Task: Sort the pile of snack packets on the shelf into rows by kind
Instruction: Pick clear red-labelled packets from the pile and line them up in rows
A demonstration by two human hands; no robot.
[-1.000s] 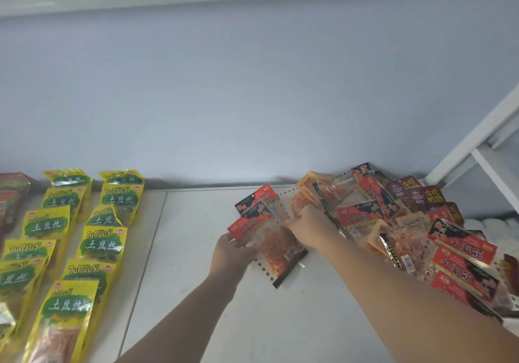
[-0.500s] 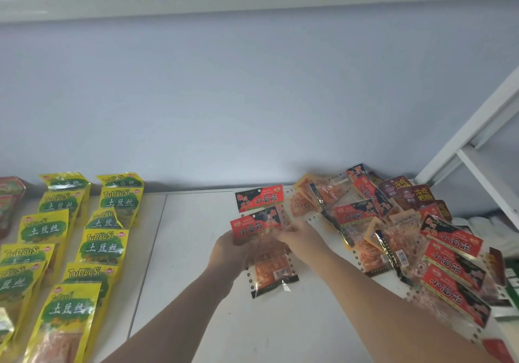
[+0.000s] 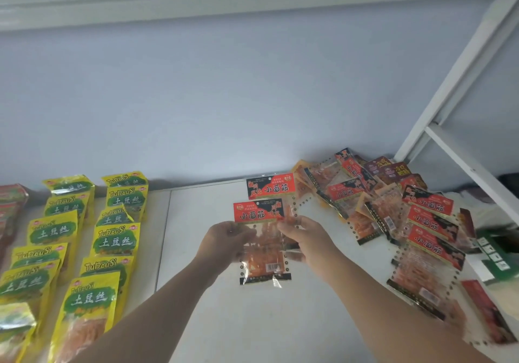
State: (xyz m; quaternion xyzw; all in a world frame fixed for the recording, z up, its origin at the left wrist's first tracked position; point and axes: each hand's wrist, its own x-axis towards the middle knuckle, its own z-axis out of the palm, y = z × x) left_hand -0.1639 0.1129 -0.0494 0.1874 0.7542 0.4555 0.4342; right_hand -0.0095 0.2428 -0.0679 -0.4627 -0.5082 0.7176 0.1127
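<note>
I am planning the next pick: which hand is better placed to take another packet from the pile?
Probably the right hand: the pile lies on its side, close by. The left hand holds the red packet at its far edge, nearer the yellow rows.

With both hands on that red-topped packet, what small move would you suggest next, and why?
Probably lay the red-topped packet flat just in front of the matching packet by the wall: the left hand and right hand hold it lined up there over bare shelf.
</note>
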